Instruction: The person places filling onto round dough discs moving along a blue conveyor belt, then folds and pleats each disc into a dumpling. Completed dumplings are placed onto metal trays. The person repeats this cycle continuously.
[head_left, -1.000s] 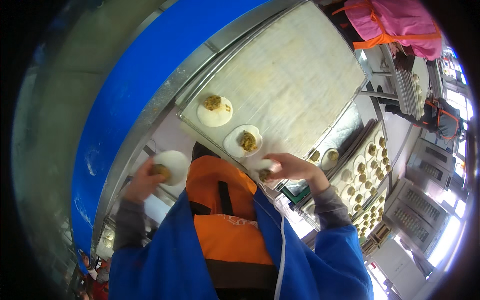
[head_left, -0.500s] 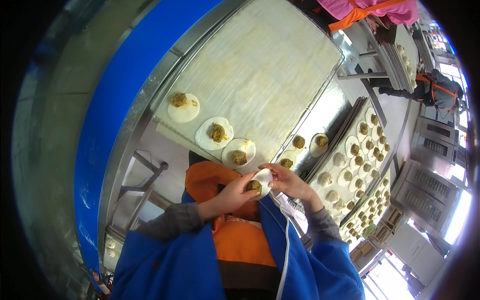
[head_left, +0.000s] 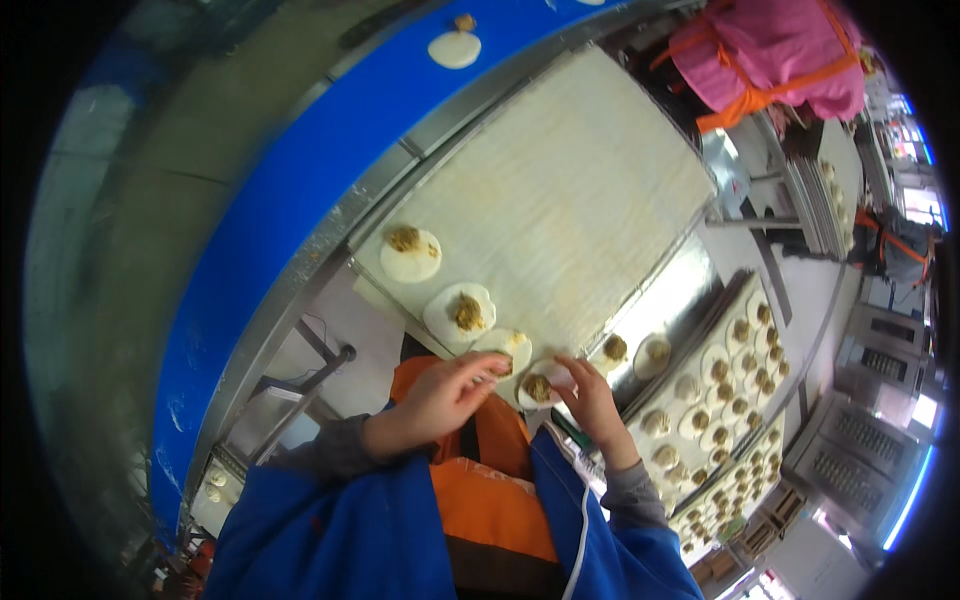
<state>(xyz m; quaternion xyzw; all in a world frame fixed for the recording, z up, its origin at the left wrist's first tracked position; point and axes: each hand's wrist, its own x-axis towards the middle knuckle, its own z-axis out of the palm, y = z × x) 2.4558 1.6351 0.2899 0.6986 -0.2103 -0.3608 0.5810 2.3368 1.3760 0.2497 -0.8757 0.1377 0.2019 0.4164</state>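
Between my hands, at the near edge of the tray (head_left: 590, 150), is a flat white dough round (head_left: 533, 402) with a brown-green lump of filling on it. My right hand (head_left: 597, 405) pinches its right edge between thumb and fingers. My left hand (head_left: 440, 400) is apart from that round, fingers stretched out and slightly bent, holding nothing visible. Its fingertips partly cover another filled dough round (head_left: 512, 343) on the tray; whether they touch it, I cannot tell. Two more filled dough rounds (head_left: 445, 318) (head_left: 411, 262) lie farther left along the tray.
A blue conveyor belt (head_left: 300, 150) curves along the left, carrying a dough round (head_left: 455, 50) at its far end. To the right, filled rounds and pleated buns cover stacked trays (head_left: 700, 400). A person in pink (head_left: 765, 55) stands at the far right.
The filled dough round has gone from both hands in front of my body to the tray's near edge. My left hand has come off it and moved left. Dough rounds now show on the belt.
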